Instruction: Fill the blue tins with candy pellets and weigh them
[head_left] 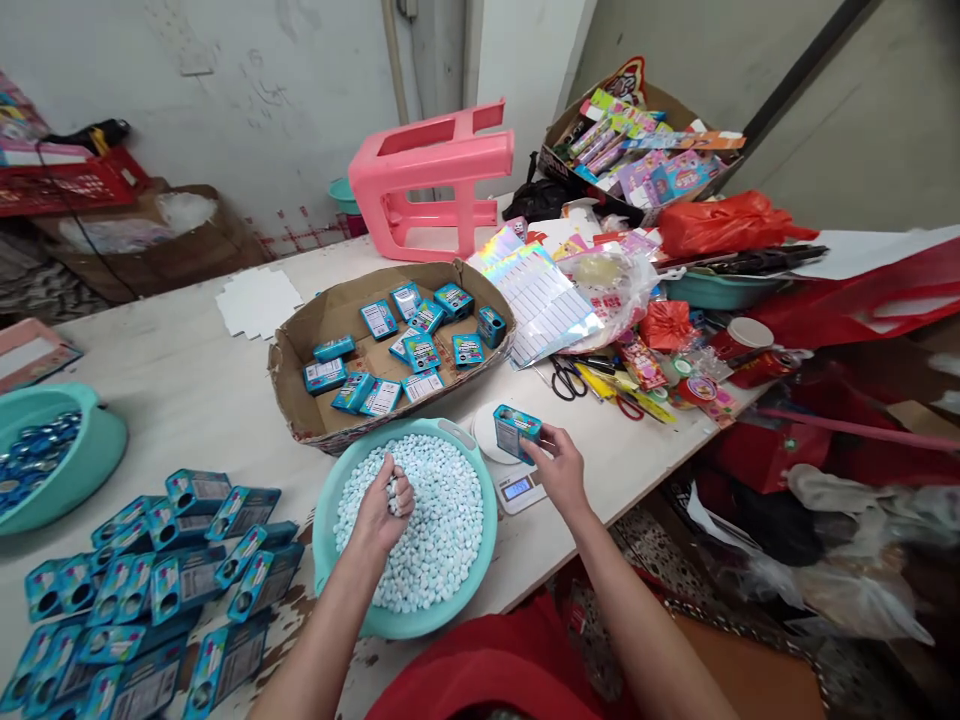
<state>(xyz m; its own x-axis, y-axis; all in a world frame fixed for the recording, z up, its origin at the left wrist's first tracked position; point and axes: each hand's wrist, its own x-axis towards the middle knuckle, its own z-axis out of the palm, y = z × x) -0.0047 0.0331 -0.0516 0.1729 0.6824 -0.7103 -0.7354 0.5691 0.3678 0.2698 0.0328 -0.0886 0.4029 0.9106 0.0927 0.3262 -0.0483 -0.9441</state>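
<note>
Over the turquoise basin [487, 540] of small pale blue and white pieces [442, 510], my left hand [388, 503] is closed around some of those pieces. Between the thumb and fingers of my right hand [556, 462] is a small blue box [516, 434], held upright at the round plate of a white digital scale [523, 493]. Whether the box rests on the plate cannot be made out. Behind the basin, a cardboard tray [300, 395] contains several similar blue boxes [421, 352]. More blue boxes with round openings [180, 585] stand grouped at the left.
A second turquoise basin [105, 445] with shiny blue items is at the far left. A pink stool [435, 160] lies on its side at the back. Scissors [568, 380], printed sheets [536, 300], bags and a carton [555, 150] crowd the right side.
</note>
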